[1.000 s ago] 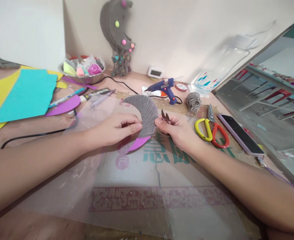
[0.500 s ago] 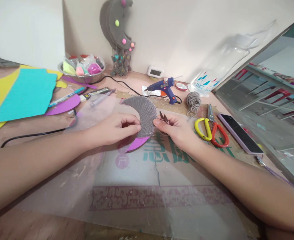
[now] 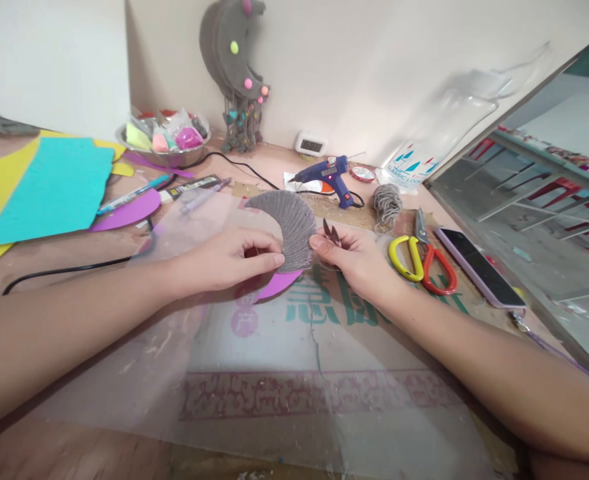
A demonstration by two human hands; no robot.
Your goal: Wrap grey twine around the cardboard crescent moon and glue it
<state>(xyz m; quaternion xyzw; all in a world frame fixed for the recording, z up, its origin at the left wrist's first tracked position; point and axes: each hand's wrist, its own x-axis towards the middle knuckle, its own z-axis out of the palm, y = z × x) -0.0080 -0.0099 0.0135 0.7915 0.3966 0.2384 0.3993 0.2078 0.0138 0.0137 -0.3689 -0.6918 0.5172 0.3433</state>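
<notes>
A crescent-shaped piece [image 3: 289,223], wrapped in grey yarn with bare purple foam at its lower tip, is held over a clear plastic sheet [image 3: 254,373]. My left hand [image 3: 224,259] pinches its inner edge between thumb and fingers. My right hand [image 3: 357,260] pinches its outer edge and also holds small thread snips [image 3: 331,231], whose blades point up. A ball of grey yarn [image 3: 387,202] lies just behind my right hand.
Yellow and red scissors [image 3: 421,261] and a phone [image 3: 479,267] lie to the right. A blue glue gun [image 3: 330,176], pens [image 3: 139,192], teal [image 3: 49,190] and yellow felt sheets, a bowl of craft bits [image 3: 167,143] and a finished moon ornament [image 3: 234,63] stand behind.
Both hands keep their pinch on the crescent. It shifted slightly up and left half a second ago, then came back to nearly the same spot.
</notes>
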